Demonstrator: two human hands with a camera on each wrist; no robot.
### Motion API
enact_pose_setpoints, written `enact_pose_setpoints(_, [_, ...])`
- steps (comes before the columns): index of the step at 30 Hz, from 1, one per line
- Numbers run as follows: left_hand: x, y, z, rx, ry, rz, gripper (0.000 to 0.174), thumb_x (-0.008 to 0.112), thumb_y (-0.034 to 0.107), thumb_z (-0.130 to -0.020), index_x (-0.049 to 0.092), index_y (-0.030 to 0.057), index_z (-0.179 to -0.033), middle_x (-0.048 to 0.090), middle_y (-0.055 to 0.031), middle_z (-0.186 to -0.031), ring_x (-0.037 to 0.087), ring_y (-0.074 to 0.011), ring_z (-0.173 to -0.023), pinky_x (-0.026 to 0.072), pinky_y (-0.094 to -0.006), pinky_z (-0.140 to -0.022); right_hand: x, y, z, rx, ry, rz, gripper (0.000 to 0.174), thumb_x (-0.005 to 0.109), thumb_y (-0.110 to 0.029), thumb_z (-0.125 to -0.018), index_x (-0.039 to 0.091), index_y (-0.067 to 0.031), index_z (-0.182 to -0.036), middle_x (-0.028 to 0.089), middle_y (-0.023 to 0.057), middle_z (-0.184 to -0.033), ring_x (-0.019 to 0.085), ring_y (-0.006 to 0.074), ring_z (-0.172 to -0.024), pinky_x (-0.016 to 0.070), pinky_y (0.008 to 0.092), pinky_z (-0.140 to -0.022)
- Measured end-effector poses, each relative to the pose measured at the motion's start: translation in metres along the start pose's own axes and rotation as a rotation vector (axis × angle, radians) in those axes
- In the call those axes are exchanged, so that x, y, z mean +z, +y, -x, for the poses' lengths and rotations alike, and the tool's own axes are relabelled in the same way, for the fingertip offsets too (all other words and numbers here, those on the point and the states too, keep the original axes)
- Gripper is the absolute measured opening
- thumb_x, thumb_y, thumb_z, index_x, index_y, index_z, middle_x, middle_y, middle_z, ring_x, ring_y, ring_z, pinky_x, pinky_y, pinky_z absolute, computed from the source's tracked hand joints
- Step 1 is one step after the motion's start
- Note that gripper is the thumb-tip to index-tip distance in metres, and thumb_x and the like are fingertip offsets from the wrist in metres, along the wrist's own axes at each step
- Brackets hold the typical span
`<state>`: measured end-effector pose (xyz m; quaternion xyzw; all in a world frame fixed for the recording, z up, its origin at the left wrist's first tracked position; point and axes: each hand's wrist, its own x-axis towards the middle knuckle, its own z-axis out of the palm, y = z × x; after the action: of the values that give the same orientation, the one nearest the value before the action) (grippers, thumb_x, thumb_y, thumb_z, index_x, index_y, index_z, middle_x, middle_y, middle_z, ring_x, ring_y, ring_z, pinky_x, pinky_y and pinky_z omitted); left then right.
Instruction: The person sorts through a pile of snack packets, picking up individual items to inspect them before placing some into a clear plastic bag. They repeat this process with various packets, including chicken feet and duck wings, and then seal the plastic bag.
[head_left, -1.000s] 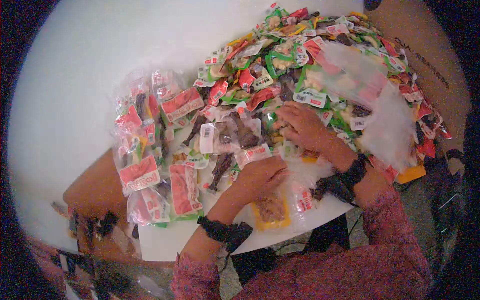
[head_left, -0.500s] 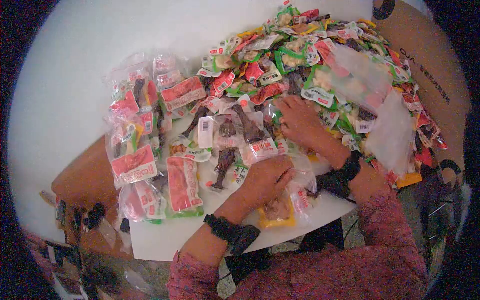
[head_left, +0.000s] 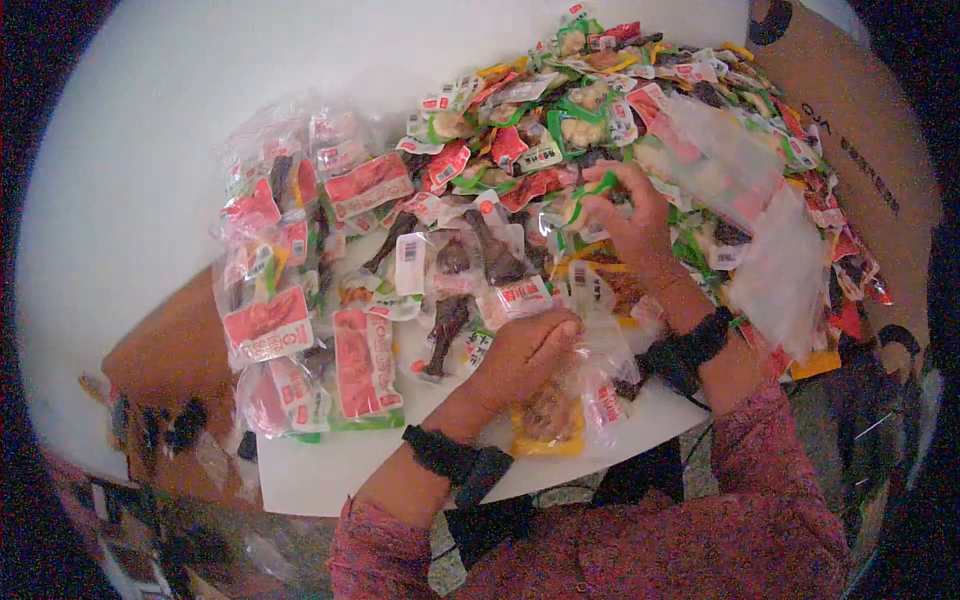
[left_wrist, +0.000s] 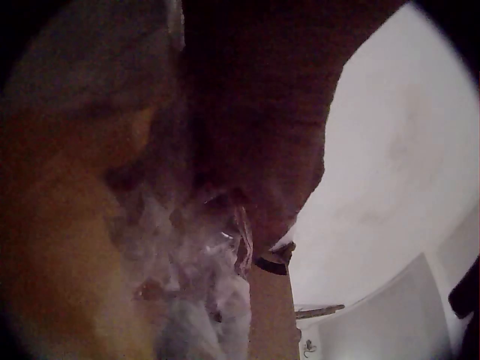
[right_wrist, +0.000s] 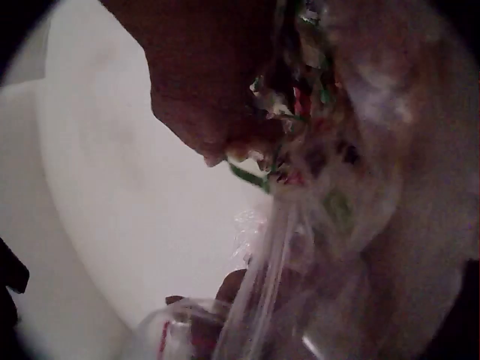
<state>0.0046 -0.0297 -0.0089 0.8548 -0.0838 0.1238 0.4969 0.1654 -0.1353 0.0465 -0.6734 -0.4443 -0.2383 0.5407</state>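
My left hand [head_left: 525,362] grips the edge of a clear plastic bag [head_left: 608,365] near the table's front. In the left wrist view, crumpled clear film [left_wrist: 210,270] gathers at its fingertips. A yellow-edged food packet [head_left: 548,420] shows below this hand. Just above the bag, my right hand [head_left: 642,232] pinches a small green-edged food packet [head_left: 578,207] between thumb and fingers. The right wrist view shows this packet's green edge [right_wrist: 247,175] at the fingertips, with the bag's film stretched below.
A large heap of mixed food packets [head_left: 585,130] spreads over the back right of the white table [head_left: 200,120]. Loose clear bags [head_left: 785,260] lie on its right side. Filled clear bags [head_left: 268,325] stand at the left. Cardboard [head_left: 850,120] borders the right, and another person's arm [head_left: 165,340] the left.
My right hand lay spread on the heap's near edge; now it is raised slightly and pinches a green-edged packet. My left hand keeps its grip on the bag, nearly in place.
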Motion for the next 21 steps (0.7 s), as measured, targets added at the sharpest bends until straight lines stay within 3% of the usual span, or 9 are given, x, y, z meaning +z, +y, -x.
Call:
enact_pose_setpoints(1, [0.001,-0.001,-0.001,0.001,-0.003,-0.004,0.023,0.043,0.023,-0.083,0.050,0.0017,-0.085,0.053,-0.0141,-0.079,0.053,-0.0290,-0.074,0.0422,-0.0338,-0.067,-0.002,0.004,0.000,0.000,0.005,-0.001,0.023,0.060,-0.018,-0.072,0.050,-0.0041,-0.086,0.053,0.0071,-0.077,0.053,0.0164,-0.069,0.0431,0.0284,-0.068])
enact_pose_setpoints(3, [0.004,-0.003,-0.002,0.010,0.010,0.041,0.018,0.047,0.019,-0.082,0.049,0.0034,-0.091,0.054,-0.0121,-0.081,0.055,-0.0244,-0.074,0.0431,-0.0326,-0.066,-0.006,0.010,0.000,0.336,0.008,-0.181,0.022,0.060,-0.021,-0.073,0.052,-0.0044,-0.084,0.056,0.0067,-0.076,0.053,0.0154,-0.068,0.0423,0.0277,-0.062])
enact_pose_setpoints(7, [0.005,0.005,-0.002,-0.009,0.126,0.067,0.021,0.050,0.015,-0.081,0.046,0.0037,-0.098,0.055,-0.0082,-0.082,0.055,-0.0192,-0.074,0.0437,-0.0320,-0.065,-0.006,0.002,0.002,0.595,-0.004,-0.354,0.024,0.060,-0.026,-0.074,0.052,-0.0040,-0.081,0.054,0.0043,-0.070,0.050,0.0118,-0.063,0.0414,0.0263,-0.058])
enact_pose_setpoints(9, [-0.002,0.010,-0.002,-0.278,-0.005,0.208,0.025,0.051,0.016,-0.081,0.044,0.0025,-0.102,0.055,-0.0057,-0.084,0.053,-0.0164,-0.073,0.0441,-0.0313,-0.066,0.008,0.013,0.012,0.717,-0.086,-0.489,0.029,0.059,-0.030,-0.075,0.050,-0.0031,-0.078,0.054,0.0035,-0.068,0.050,0.0115,-0.062,0.0416,0.0260,-0.057])
enact_pose_setpoints(10, [0.001,0.010,0.000,-0.285,-0.005,0.204,0.025,0.051,0.016,-0.081,0.044,0.0025,-0.102,0.055,-0.0057,-0.084,0.053,-0.0164,-0.073,0.0441,-0.0313,-0.066,0.009,0.001,0.014,0.721,-0.086,-0.496,0.029,0.059,-0.030,-0.075,0.050,-0.0031,-0.078,0.054,0.0035,-0.068,0.050,0.0115,-0.062,0.0416,0.0260,-0.057])
enact_pose_setpoints(12, [0.007,0.013,0.002,-0.415,0.256,0.480,0.028,0.047,0.025,-0.084,0.047,0.0006,-0.098,0.055,-0.0043,-0.080,0.052,-0.0131,-0.069,0.0436,-0.0278,-0.063,0.008,-0.025,0.019,0.637,-0.343,-0.337,0.025,0.055,-0.032,-0.079,0.046,-0.0085,-0.080,0.050,-0.0012,-0.066,0.048,0.0055,-0.057,0.0352,0.0182,-0.042])
enact_pose_setpoints(15, [-0.001,0.020,0.002,-0.540,0.458,0.365,0.033,0.042,0.033,-0.086,0.051,0.0025,-0.094,0.054,-0.0027,-0.074,0.051,-0.0113,-0.065,0.0423,-0.0246,-0.059,0.009,-0.023,0.022,0.707,-0.488,-0.441,0.028,0.054,-0.034,-0.079,0.049,-0.0077,-0.089,0.051,-0.0009,-0.069,0.047,0.0058,-0.056,0.0358,0.0180,-0.044])
enact_pose_setpoints(19, [0.002,0.014,0.001,-0.335,0.495,0.687,0.035,0.038,0.037,-0.086,0.054,0.0058,-0.091,0.055,-0.0013,-0.071,0.050,-0.0100,-0.064,0.0404,-0.0233,-0.056,0.006,-0.017,0.016,0.517,-0.416,-0.650,0.033,0.054,-0.034,-0.079,0.051,-0.0065,-0.097,0.052,-0.0013,-0.072,0.046,0.0047,-0.057,0.0364,0.0174,-0.047])
enact_pose_setpoints(21, [0.003,0.017,0.004,-0.473,0.415,0.814,0.029,0.041,0.032,-0.086,0.053,0.0079,-0.095,0.055,-0.0006,-0.076,0.050,-0.0095,-0.066,0.0405,-0.0230,-0.055,-0.002,-0.009,0.013,0.548,-0.694,-0.673,0.033,0.053,-0.032,-0.080,0.052,-0.0056,-0.100,0.052,-0.0029,-0.072,0.046,0.0029,-0.059,0.0368,0.0167,-0.051])
